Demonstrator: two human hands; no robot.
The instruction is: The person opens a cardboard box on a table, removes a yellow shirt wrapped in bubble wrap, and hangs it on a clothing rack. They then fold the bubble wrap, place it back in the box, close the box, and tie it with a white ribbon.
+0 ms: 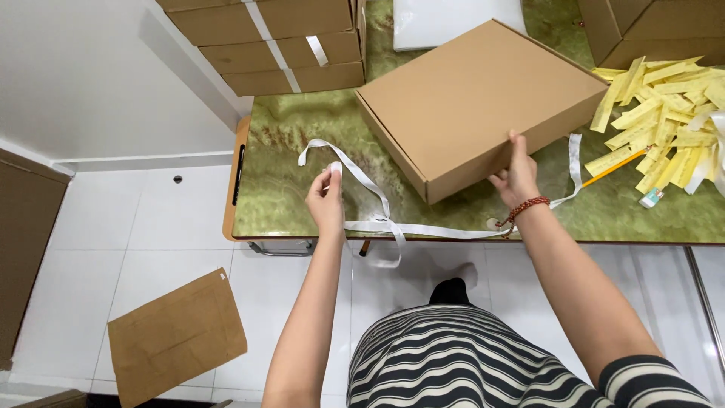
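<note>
While we are pinching the white strip in our left hand, our right hand is gripping the near edge of the flat cardboard box lying on the green table. The looping strip is hanging over the table edge and could be snagging or slipping off.

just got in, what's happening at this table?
A person stands at a green marbled table. The right hand grips the near edge of a closed flat cardboard box. The left hand pinches the end of a white strip that loops across the table and over its front edge. Yellow paper slips and a pencil lie to the right.
</note>
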